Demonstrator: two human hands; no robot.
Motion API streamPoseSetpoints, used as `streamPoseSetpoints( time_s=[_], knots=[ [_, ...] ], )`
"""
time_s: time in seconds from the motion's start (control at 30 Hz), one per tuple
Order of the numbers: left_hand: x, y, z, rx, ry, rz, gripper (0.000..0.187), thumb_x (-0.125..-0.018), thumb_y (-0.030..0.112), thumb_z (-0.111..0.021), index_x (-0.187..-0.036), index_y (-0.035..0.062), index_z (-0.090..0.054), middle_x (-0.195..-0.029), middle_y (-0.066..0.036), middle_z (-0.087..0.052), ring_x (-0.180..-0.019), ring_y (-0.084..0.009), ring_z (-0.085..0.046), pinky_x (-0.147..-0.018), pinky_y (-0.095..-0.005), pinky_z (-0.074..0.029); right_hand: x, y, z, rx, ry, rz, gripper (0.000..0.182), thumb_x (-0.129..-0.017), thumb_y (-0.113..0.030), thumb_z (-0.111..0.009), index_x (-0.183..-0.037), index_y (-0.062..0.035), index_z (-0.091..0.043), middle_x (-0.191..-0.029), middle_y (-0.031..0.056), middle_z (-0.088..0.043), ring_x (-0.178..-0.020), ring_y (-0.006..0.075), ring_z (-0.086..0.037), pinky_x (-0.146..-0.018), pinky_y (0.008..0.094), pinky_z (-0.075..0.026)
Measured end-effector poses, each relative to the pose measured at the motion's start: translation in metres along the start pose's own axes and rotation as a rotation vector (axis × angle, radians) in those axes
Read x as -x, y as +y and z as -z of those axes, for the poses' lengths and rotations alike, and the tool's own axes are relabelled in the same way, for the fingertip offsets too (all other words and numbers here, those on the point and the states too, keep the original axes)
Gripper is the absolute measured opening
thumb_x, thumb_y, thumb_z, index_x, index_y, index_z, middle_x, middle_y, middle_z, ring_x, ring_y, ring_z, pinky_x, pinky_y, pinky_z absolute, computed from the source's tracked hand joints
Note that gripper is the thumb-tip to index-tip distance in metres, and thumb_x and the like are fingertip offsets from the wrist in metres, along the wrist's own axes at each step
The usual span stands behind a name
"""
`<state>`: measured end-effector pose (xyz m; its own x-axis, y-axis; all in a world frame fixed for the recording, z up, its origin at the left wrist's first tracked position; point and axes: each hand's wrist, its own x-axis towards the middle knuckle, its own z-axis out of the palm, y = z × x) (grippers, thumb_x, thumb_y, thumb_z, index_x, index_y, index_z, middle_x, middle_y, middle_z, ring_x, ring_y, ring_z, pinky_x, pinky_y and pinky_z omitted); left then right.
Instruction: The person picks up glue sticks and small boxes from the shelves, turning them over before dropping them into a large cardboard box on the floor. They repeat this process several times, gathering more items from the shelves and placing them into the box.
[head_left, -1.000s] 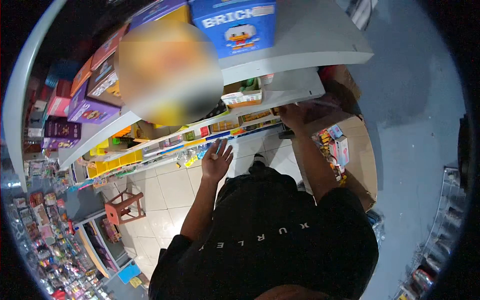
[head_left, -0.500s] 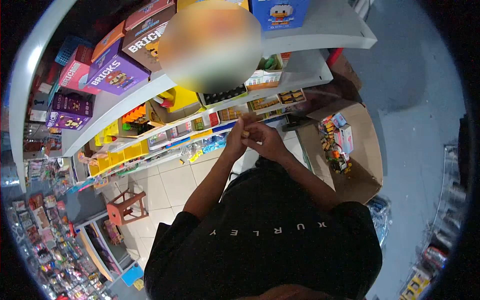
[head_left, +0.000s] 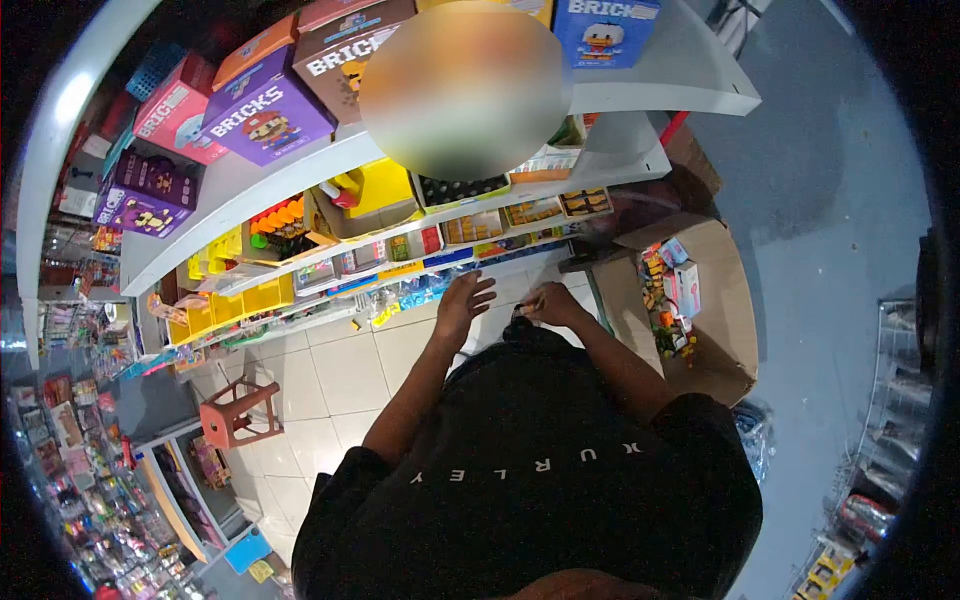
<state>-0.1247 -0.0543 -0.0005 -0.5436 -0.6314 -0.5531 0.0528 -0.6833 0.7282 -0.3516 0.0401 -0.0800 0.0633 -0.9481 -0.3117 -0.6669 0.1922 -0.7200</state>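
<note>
My left hand (head_left: 461, 308) is raised over the tiled floor in front of the lower shelves, its fingers apart and nothing visible in it. To its right, my right hand (head_left: 552, 304) is closed, thumb and fingers together, beside a small black item (head_left: 517, 326) at the front of my black shirt (head_left: 540, 450). What the right fingers hold is too small to make out. The two hands are apart from each other.
Shelves (head_left: 700, 95) curve across the front, carrying BRICKS boxes (head_left: 265, 125) and yellow bins (head_left: 235, 310). An open cardboard box (head_left: 725, 310) with small packages stands at right. A red stool (head_left: 235, 413) is at left, near racks of packaged goods (head_left: 90, 480).
My hands were together and have moved apart. The left hand has opened and shifted slightly left; the right has moved lower, toward the shirt. The view has shifted a little.
</note>
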Motion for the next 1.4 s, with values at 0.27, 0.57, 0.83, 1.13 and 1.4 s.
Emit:
streamPoseSetpoints(
  time_s=[0.27,0.57,0.83,1.13,1.4],
  knots=[
    [0.043,-0.013,0.046,0.159,0.199,-0.068,0.054,-0.096,0.035,-0.052,-0.138,0.0042,-0.036,-0.129,-0.020,-0.055,-0.106,-0.0304,-0.060,-0.091,-0.0416,-0.045,-0.083,0.017,0.009,0.028,0.137,0.085,0.020,-0.072,-0.023,-0.074,-0.075,-0.0049,-0.068,-0.072,0.0121,-0.067,-0.068,0.0237,-0.066,-0.065,0.0355,-0.052],
    [0.080,-0.021,0.065,0.229,0.389,-0.168,0.053,-0.096,0.036,-0.052,-0.136,0.0044,-0.040,-0.127,-0.019,-0.056,-0.106,-0.0310,-0.060,-0.089,-0.0425,-0.045,-0.196,-0.006,0.031,0.318,0.310,0.192,0.012,-0.073,-0.011,-0.061,-0.078,-0.0003,-0.064,-0.080,0.0198,-0.064,-0.079,0.0343,-0.063,-0.073,0.0450,-0.050],
    [0.088,-0.031,0.074,0.309,0.432,-0.231,0.051,-0.095,0.038,-0.054,-0.133,0.0067,-0.043,-0.123,-0.017,-0.058,-0.102,-0.0300,-0.060,-0.088,-0.0429,-0.044,-0.206,0.014,0.027,0.390,0.231,0.168,0.020,-0.079,-0.017,-0.056,-0.085,0.0002,-0.063,-0.085,0.0212,-0.064,-0.084,0.0368,-0.062,-0.076,0.0482,-0.048],
    [0.079,-0.023,0.070,0.289,0.435,-0.233,0.051,-0.095,0.039,-0.053,-0.133,0.0057,-0.043,-0.124,-0.018,-0.057,-0.105,-0.0302,-0.059,-0.090,-0.0430,-0.044,-0.227,0.023,0.030,0.678,-0.011,0.188,0.021,-0.080,-0.017,-0.054,-0.093,-0.0045,-0.066,-0.094,0.0195,-0.064,-0.092,0.0328,-0.062,-0.082,0.0458,-0.049],
    [0.078,-0.022,0.074,0.299,0.421,-0.226,0.056,-0.095,0.038,-0.054,-0.137,0.0040,-0.039,-0.126,-0.018,-0.056,-0.106,-0.0315,-0.058,-0.092,-0.0443,-0.043,-0.232,0.025,0.024,0.691,-0.006,0.214,0.028,-0.076,-0.007,-0.056,-0.102,-0.0123,-0.067,-0.109,0.0168,-0.063,-0.106,0.0306,-0.059,-0.093,0.0428,-0.047]
  ],
)
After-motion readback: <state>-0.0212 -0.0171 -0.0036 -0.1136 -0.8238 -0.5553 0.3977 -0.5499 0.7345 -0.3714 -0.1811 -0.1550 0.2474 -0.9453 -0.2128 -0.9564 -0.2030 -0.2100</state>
